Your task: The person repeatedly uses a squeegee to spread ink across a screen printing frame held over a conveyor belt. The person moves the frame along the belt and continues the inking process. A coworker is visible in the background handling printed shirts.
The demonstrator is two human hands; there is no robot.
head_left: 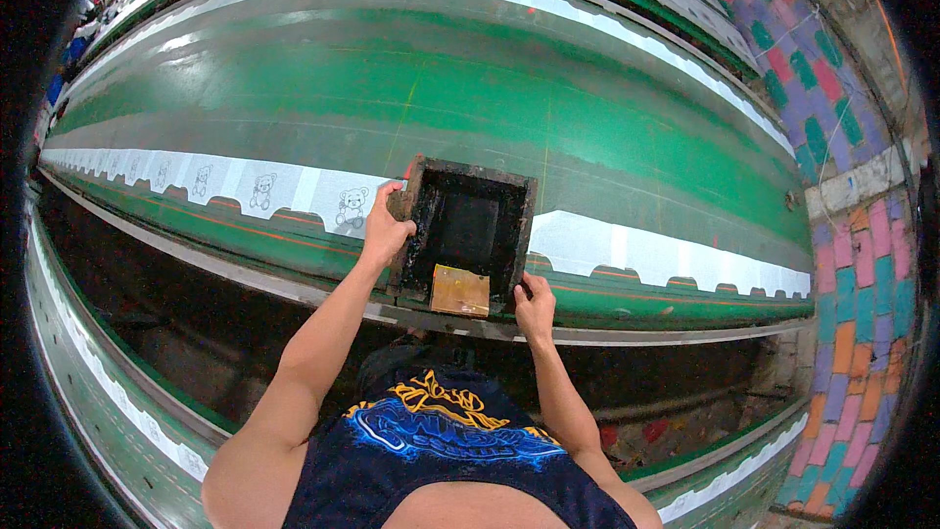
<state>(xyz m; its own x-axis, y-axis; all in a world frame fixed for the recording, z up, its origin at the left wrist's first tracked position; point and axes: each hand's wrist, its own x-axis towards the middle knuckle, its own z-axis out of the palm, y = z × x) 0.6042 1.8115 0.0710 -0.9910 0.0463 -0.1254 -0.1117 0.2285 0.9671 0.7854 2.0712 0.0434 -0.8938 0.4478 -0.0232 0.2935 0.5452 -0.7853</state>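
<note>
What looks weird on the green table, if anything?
The frame between the left hand and right hand looks grubby: dark and crusty. Bears show on the white strip left of it, but none to its right, so it looks uneven. Nothing looks clearly broken or spilled.

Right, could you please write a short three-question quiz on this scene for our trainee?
1. True or false: the tan piece lies at the near end of the dark frame.

2. Which corner of the frame is the right hand nearest?
A) far left
B) near right
C) far right

3. Fill in the blank: the white strip to the left of the frame carries line drawings of ____.

Key: 1. True. 2. B. 3. Bears.
</note>
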